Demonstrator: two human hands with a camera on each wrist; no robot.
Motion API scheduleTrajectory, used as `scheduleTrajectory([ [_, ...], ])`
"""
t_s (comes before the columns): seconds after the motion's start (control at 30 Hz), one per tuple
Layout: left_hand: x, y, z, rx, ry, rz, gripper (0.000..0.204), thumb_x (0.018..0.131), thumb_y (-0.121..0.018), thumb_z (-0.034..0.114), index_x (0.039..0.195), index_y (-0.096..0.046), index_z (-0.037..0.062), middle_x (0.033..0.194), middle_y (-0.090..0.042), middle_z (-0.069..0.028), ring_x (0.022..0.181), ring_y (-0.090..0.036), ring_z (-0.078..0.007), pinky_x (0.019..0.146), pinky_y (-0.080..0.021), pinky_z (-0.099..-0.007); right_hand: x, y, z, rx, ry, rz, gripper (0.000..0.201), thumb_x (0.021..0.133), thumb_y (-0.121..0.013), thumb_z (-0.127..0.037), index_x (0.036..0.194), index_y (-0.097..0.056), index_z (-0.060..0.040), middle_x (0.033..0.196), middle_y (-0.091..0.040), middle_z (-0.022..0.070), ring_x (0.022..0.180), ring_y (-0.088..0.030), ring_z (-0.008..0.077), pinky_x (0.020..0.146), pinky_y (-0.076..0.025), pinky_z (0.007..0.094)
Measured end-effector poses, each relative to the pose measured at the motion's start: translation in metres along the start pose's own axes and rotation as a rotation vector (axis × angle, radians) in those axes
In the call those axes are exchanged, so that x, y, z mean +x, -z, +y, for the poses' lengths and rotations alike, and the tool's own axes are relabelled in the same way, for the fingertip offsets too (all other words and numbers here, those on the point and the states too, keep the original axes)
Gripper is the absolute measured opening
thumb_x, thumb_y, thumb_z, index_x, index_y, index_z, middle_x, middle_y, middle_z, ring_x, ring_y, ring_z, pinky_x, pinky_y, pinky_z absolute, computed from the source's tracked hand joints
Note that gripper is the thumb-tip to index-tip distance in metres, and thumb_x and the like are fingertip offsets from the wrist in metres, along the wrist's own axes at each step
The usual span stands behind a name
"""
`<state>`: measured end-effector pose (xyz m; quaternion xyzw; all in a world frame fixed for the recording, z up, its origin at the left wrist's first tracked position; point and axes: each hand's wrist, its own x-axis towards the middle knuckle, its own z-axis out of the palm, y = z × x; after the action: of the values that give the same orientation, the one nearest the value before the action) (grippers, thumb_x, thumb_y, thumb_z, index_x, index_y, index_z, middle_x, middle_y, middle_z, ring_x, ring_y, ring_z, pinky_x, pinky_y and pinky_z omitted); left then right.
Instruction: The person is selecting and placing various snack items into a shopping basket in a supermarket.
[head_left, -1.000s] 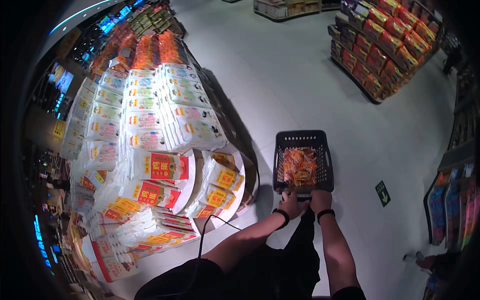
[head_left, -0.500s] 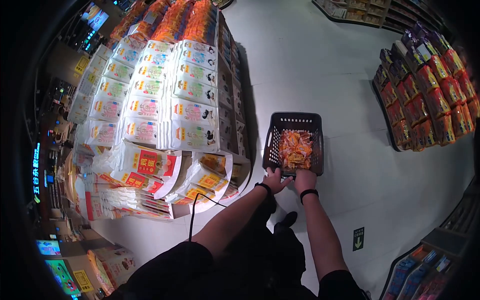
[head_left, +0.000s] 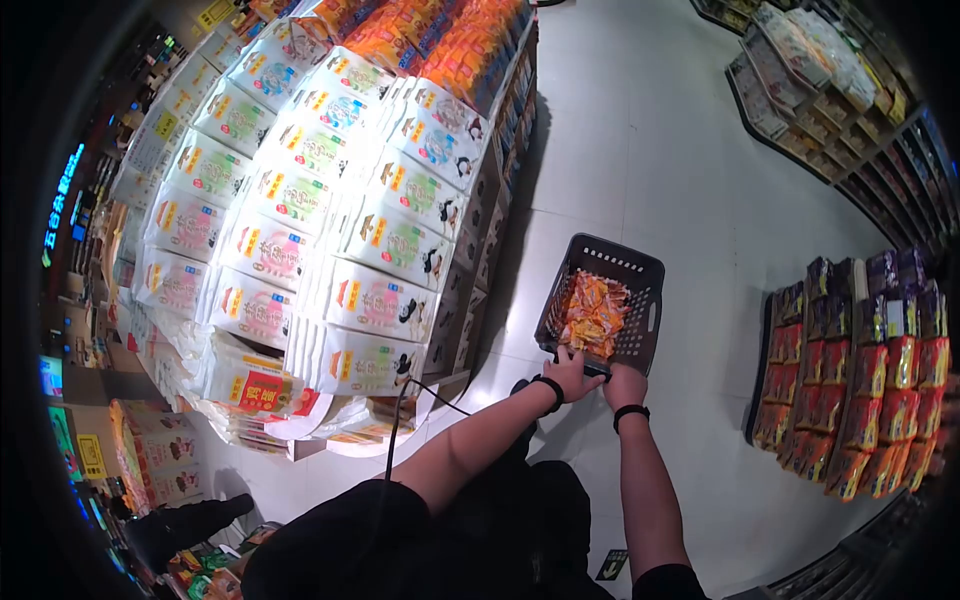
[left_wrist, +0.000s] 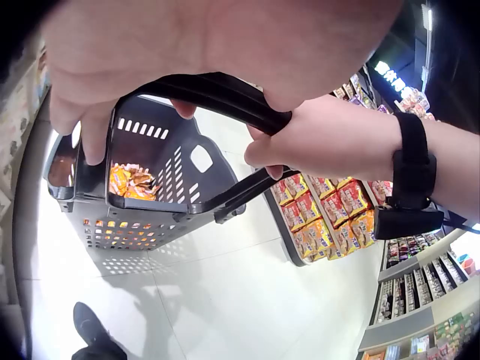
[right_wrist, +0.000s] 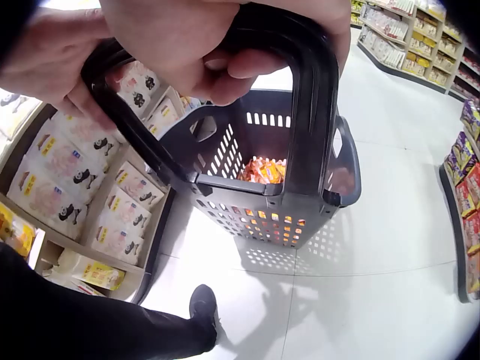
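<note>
A black plastic shopping basket [head_left: 612, 262] with perforated walls is in front of my body, tilted in the head view. Several small orange-and-yellow wrapped packets [head_left: 597, 310] lie inside it. My left hand [head_left: 570, 375] holds the left part of the basket handle [left_wrist: 217, 97], with fingertips showing below the bar in the left wrist view. Beside it, my right hand [head_left: 627, 384] grips the right part, its fingers curled under the bar in the right wrist view. Each wrist wears a black band.
To the left stands a long display of white packaged goods [head_left: 385, 300], with orange bags [head_left: 470, 55] beyond. A stand of red and purple packages [head_left: 860, 370] is at the right. More shelving [head_left: 810, 100] rises at the back right. Pale tiled floor [head_left: 590, 130] runs between them.
The view has turned right and moved forward along the white packages; the red-package stand now appears lower at the right. Both hands stay at the handle, and the basket has swung to a slant.
</note>
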<state>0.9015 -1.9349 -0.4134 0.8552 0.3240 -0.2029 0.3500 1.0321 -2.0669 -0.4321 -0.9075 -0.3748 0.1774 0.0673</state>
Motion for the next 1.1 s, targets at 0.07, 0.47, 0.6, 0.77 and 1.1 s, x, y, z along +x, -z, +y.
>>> scheduleTrajectory([
  [0.07, 0.03, 0.028, 0.013, -0.046, 0.02, -0.047, 0.101, 0.096, -0.06, 0.079, 0.158, -0.041, 0.0016, 0.164, -0.03, -0.0346, 0.145, -0.053, -0.0521, 0.125, -0.03, -0.0679, 0.036, 0.013, 0.004, -0.04, -0.003, -0.019, 0.012, 0.086, -0.08, -0.022, 0.092, -0.076, -0.0123, 0.091, -0.078, 0.0136, 0.093, -0.076, 0.0382, 0.08, -0.059, 0.0515],
  [0.47, 0.245, 0.17, 0.077, -0.125, 0.065, 0.041, 0.095, 0.096, -0.062, 0.076, 0.152, -0.045, 0.0012, 0.157, -0.036, -0.0362, 0.131, -0.063, -0.0536, 0.123, -0.032, -0.0663, 0.307, 0.104, 0.031, -0.022, 0.105, -0.013, 0.019, 0.087, -0.081, -0.027, 0.094, -0.076, -0.0095, 0.096, -0.078, 0.0152, 0.095, -0.076, 0.0389, 0.084, -0.06, 0.0517],
  [0.6, 0.326, 0.218, 0.093, -0.099, 0.062, 0.104, 0.097, 0.096, -0.061, 0.078, 0.152, -0.045, 0.0011, 0.155, -0.037, -0.0366, 0.13, -0.063, -0.0549, 0.122, -0.033, -0.0661, 0.398, 0.127, 0.039, -0.01, 0.126, 0.017, 0.018, 0.088, -0.081, -0.027, 0.097, -0.078, -0.0106, 0.095, -0.079, 0.0149, 0.095, -0.077, 0.0377, 0.084, -0.06, 0.0518],
  [0.77, 0.408, 0.285, 0.117, -0.087, 0.116, 0.096, 0.102, 0.092, -0.06, 0.085, 0.148, -0.047, 0.0006, 0.154, -0.038, -0.0381, 0.135, -0.059, -0.0545, 0.122, -0.034, -0.0655, 0.515, 0.145, 0.05, -0.032, 0.14, -0.065, 0.012, 0.091, -0.075, -0.023, 0.098, -0.078, -0.0127, 0.094, -0.08, 0.0132, 0.094, -0.078, 0.0367, 0.086, -0.06, 0.0517],
  [1.1, 0.579, 0.421, 0.143, -0.157, 0.161, 0.107, 0.102, 0.091, -0.063, 0.084, 0.147, -0.048, -0.0003, 0.153, -0.039, -0.0354, 0.131, -0.062, -0.0509, 0.122, -0.037, -0.0581, 0.725, 0.23, 0.034, 0.034, 0.234, -0.051, 0.014, 0.089, -0.077, -0.02, 0.099, -0.078, -0.0099, 0.096, -0.079, 0.0159, 0.095, -0.077, 0.0382, 0.085, -0.06, 0.0522],
])
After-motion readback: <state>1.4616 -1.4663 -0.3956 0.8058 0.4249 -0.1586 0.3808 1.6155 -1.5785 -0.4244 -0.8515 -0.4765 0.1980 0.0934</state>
